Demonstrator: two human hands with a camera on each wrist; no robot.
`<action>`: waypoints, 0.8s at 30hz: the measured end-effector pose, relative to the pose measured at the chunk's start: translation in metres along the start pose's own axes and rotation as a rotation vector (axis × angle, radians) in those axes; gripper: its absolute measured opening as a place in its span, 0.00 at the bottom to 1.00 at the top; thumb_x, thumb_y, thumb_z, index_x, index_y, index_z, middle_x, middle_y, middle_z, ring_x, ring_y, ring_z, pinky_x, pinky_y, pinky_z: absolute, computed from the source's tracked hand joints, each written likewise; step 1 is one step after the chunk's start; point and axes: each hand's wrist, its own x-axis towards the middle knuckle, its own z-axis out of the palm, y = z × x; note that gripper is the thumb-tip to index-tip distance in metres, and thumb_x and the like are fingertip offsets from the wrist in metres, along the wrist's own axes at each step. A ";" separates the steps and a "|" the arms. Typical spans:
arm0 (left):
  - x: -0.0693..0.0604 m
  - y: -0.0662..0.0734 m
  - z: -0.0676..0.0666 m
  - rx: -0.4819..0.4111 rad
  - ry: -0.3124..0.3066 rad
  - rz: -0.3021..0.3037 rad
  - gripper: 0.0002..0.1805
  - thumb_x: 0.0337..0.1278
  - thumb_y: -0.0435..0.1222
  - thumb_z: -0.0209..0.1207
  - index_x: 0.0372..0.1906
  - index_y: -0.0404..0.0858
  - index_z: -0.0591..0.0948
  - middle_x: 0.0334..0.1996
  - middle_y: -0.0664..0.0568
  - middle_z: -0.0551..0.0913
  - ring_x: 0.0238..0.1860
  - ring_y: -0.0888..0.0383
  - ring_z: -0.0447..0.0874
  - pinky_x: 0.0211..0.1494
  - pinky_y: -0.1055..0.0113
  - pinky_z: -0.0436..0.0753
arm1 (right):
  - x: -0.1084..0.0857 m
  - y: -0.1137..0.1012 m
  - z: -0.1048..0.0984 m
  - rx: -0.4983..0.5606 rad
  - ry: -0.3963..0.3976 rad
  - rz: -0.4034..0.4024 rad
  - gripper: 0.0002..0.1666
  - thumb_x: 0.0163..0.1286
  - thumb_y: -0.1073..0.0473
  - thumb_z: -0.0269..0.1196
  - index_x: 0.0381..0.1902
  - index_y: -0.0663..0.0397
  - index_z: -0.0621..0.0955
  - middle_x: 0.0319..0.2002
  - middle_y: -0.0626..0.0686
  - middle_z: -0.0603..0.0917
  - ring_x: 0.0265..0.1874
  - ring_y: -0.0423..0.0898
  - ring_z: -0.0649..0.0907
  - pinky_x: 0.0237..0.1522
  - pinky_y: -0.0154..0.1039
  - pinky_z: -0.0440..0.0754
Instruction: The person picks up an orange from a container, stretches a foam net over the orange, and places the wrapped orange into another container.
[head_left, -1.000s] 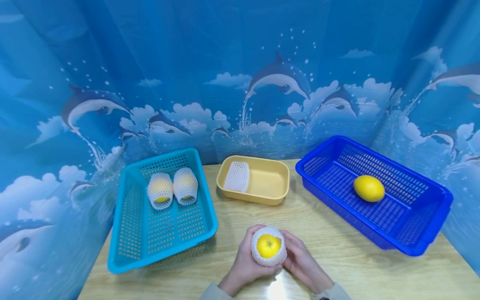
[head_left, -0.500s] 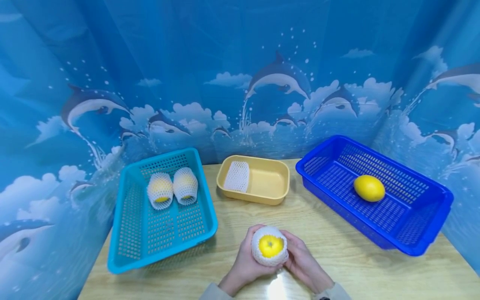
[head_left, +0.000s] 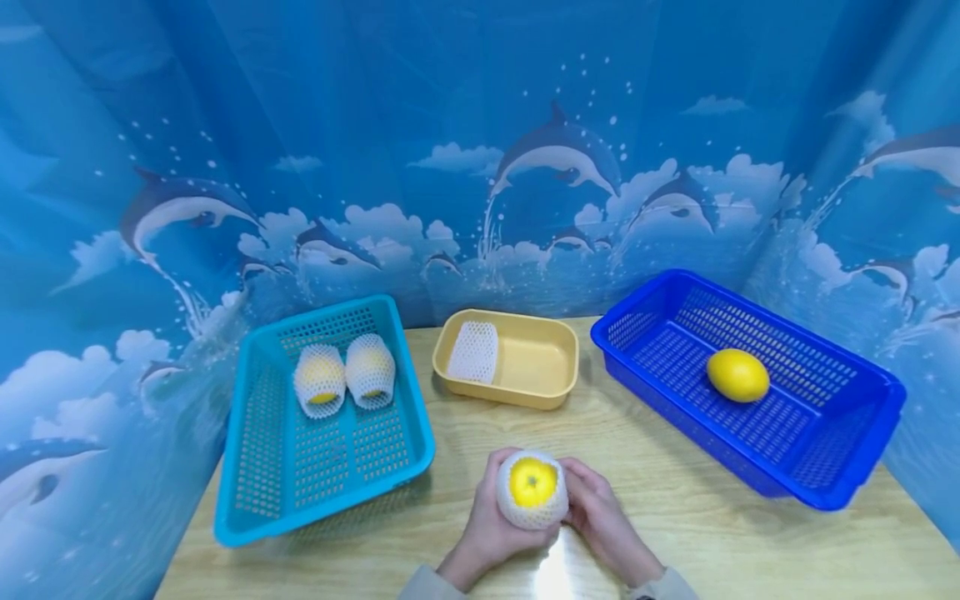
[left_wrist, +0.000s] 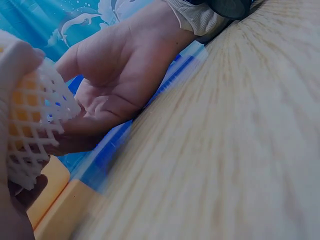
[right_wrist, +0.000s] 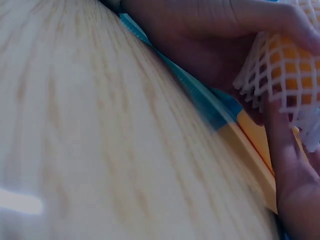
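In the head view, my left hand [head_left: 487, 525] grips a yellow lemon [head_left: 533, 482] wrapped in a white foam net [head_left: 525, 516], its bare end facing up through the net's opening. On the other side, my right hand [head_left: 606, 523] has its fingers at the net's edge. The left wrist view shows the net's open lower edge [left_wrist: 60, 115] between the right hand's thumb and fingers. From the right wrist view, the left thumb lies across the netted fruit [right_wrist: 292, 62], and a right finger reaches the net's rim. Some fingertips are hidden behind the fruit.
At left, a teal basket [head_left: 322, 510] holds two netted yellow fruits [head_left: 347, 375]. A tan tray [head_left: 536, 358] with a flat foam net [head_left: 475, 352] stands at the back middle. One bare lemon [head_left: 738, 375] lies in the blue basket [head_left: 705, 442] at right. A dolphin-print curtain [head_left: 450, 125] hangs behind.
The held lemon has shifted slightly right, then back left and a little up, with its bare end tilting along. Both hands stay nearly in place; baskets and tray are unchanged.
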 end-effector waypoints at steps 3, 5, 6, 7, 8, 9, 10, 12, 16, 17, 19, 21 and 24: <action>0.001 0.002 0.000 -0.049 0.016 -0.017 0.49 0.32 0.31 0.79 0.64 0.47 0.65 0.56 0.50 0.79 0.54 0.51 0.80 0.62 0.59 0.75 | 0.001 0.000 0.002 -0.057 0.093 -0.023 0.12 0.78 0.60 0.51 0.47 0.48 0.82 0.43 0.47 0.83 0.39 0.40 0.82 0.41 0.33 0.82; 0.002 0.002 0.000 -0.089 0.028 -0.038 0.47 0.33 0.31 0.77 0.64 0.46 0.65 0.56 0.48 0.78 0.54 0.50 0.80 0.62 0.59 0.76 | 0.002 -0.001 0.003 -0.084 0.144 -0.036 0.09 0.76 0.61 0.54 0.47 0.51 0.81 0.44 0.49 0.83 0.41 0.41 0.82 0.45 0.35 0.82; 0.002 0.002 0.000 -0.108 0.033 -0.051 0.47 0.34 0.31 0.77 0.64 0.45 0.66 0.55 0.47 0.78 0.54 0.50 0.80 0.62 0.58 0.77 | 0.002 -0.001 0.004 -0.092 0.161 -0.042 0.09 0.76 0.61 0.55 0.47 0.52 0.81 0.45 0.50 0.82 0.43 0.42 0.82 0.47 0.36 0.82; 0.002 0.002 0.000 -0.123 0.037 -0.065 0.46 0.34 0.31 0.76 0.64 0.45 0.66 0.55 0.46 0.78 0.53 0.50 0.80 0.61 0.58 0.77 | 0.001 -0.002 0.004 -0.099 0.164 -0.054 0.09 0.76 0.61 0.55 0.49 0.53 0.80 0.47 0.50 0.82 0.46 0.43 0.83 0.50 0.37 0.82; 0.002 0.002 0.000 -0.130 0.040 -0.072 0.45 0.35 0.31 0.75 0.64 0.44 0.66 0.55 0.46 0.78 0.53 0.49 0.81 0.61 0.58 0.78 | 0.001 -0.002 0.004 -0.102 0.160 -0.070 0.10 0.76 0.60 0.54 0.50 0.54 0.80 0.49 0.51 0.82 0.48 0.43 0.83 0.52 0.38 0.81; 0.002 0.002 0.000 -0.137 0.040 -0.081 0.44 0.35 0.31 0.75 0.64 0.43 0.67 0.54 0.45 0.78 0.52 0.49 0.81 0.60 0.58 0.78 | 0.001 -0.002 0.004 -0.104 0.136 -0.092 0.12 0.77 0.60 0.52 0.52 0.56 0.79 0.50 0.52 0.82 0.50 0.44 0.83 0.54 0.39 0.80; 0.003 0.001 0.000 -0.137 0.038 -0.092 0.44 0.36 0.31 0.74 0.64 0.43 0.67 0.54 0.45 0.79 0.52 0.49 0.81 0.60 0.58 0.78 | 0.001 -0.002 0.003 -0.101 0.101 -0.113 0.14 0.79 0.60 0.50 0.54 0.57 0.77 0.52 0.52 0.82 0.52 0.45 0.82 0.56 0.40 0.79; 0.003 0.001 0.000 -0.125 0.031 -0.108 0.42 0.37 0.32 0.74 0.64 0.42 0.69 0.53 0.46 0.79 0.51 0.50 0.81 0.59 0.59 0.79 | 0.000 -0.002 0.001 -0.087 0.014 -0.165 0.17 0.80 0.61 0.46 0.59 0.59 0.74 0.55 0.53 0.81 0.55 0.45 0.81 0.59 0.40 0.77; 0.004 -0.001 0.000 -0.100 0.011 -0.126 0.39 0.38 0.34 0.72 0.62 0.41 0.70 0.51 0.47 0.80 0.49 0.52 0.81 0.56 0.60 0.80 | -0.002 0.001 -0.002 -0.069 -0.128 -0.233 0.22 0.76 0.68 0.45 0.65 0.61 0.70 0.59 0.54 0.78 0.58 0.45 0.79 0.62 0.40 0.74; 0.004 -0.001 0.000 -0.099 0.008 -0.128 0.39 0.39 0.34 0.72 0.62 0.41 0.70 0.51 0.47 0.80 0.48 0.52 0.81 0.56 0.60 0.80 | -0.002 0.001 -0.003 -0.070 -0.145 -0.244 0.23 0.75 0.69 0.46 0.66 0.61 0.69 0.60 0.54 0.78 0.58 0.46 0.78 0.63 0.40 0.74; 0.005 -0.001 0.000 -0.106 0.001 -0.136 0.38 0.40 0.34 0.71 0.62 0.41 0.70 0.51 0.47 0.80 0.48 0.52 0.81 0.55 0.60 0.81 | -0.002 0.002 -0.004 -0.076 -0.157 -0.251 0.25 0.73 0.71 0.48 0.67 0.60 0.70 0.60 0.55 0.77 0.58 0.46 0.78 0.63 0.40 0.73; 0.005 -0.001 0.000 -0.118 -0.003 -0.145 0.38 0.40 0.34 0.71 0.62 0.41 0.70 0.51 0.47 0.80 0.47 0.52 0.82 0.54 0.60 0.82 | -0.002 0.003 -0.004 -0.084 -0.158 -0.258 0.25 0.73 0.70 0.49 0.66 0.60 0.70 0.60 0.56 0.77 0.58 0.47 0.78 0.63 0.40 0.73; 0.004 0.000 0.000 -0.127 -0.014 -0.161 0.39 0.41 0.35 0.69 0.64 0.40 0.70 0.51 0.47 0.80 0.47 0.52 0.82 0.53 0.60 0.82 | -0.002 0.003 -0.003 -0.082 -0.139 -0.257 0.23 0.73 0.68 0.52 0.64 0.60 0.73 0.58 0.57 0.79 0.56 0.47 0.79 0.61 0.40 0.75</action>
